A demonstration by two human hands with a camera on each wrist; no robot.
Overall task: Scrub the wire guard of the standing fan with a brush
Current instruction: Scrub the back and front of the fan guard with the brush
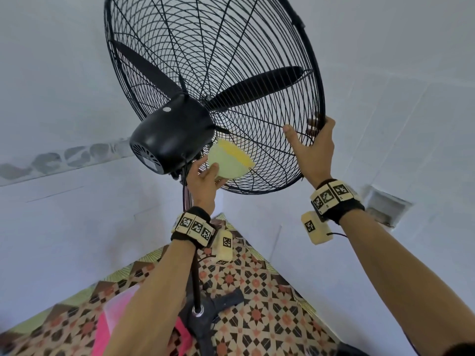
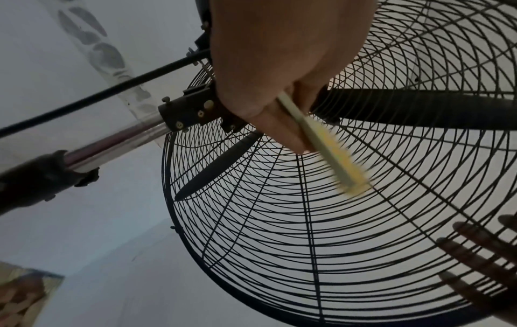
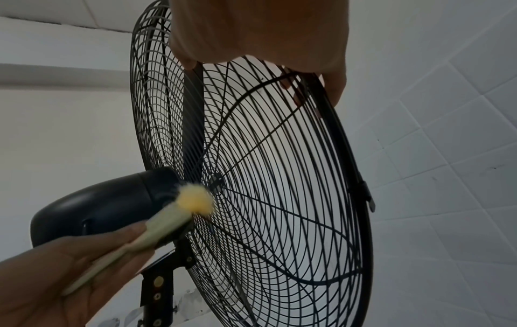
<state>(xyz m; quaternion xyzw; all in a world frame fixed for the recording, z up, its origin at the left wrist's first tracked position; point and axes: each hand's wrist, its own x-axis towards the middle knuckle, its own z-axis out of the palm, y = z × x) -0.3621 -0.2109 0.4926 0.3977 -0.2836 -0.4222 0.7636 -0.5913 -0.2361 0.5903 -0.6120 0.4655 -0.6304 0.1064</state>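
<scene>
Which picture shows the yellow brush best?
The head view: the brush shows sharp and broad, its bristles against the guard, held by the left hand. The left wrist view shows it edge-on and blurred. The right wrist view shows a blurred tuft and handle.

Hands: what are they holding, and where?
The left hand holds the brush by its handle end. The right hand grips the fan guard at its rim.

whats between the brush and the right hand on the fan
Only the wire guard: bare mesh between the brush and right hand, seen in the head view.
</scene>
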